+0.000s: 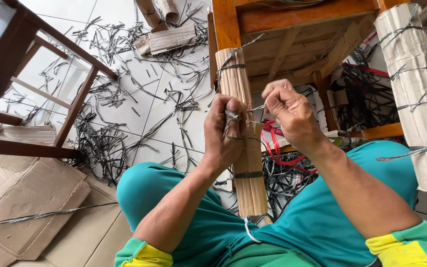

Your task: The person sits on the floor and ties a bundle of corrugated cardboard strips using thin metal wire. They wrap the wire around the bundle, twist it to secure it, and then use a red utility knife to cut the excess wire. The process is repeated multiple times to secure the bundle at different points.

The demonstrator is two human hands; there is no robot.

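At the centre of the frame, both hands were tying off – the left hand (pixel 227 129) and right hand (pixel 288 112) had fingers clamped on a thin grey plastic strap (pixel 253 109) around the brown corrugated-cardboard-wrapped chair leg (pixel 247 163). To my eye the knot wanted a firm outward pull next – snugging it against the cardboard.

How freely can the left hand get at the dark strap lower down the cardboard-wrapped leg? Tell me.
Probably yes: the dark strap lies bare just below the left hand on the cardboard-wrapped leg, nothing between them, though its fingers are closed on a strap end.
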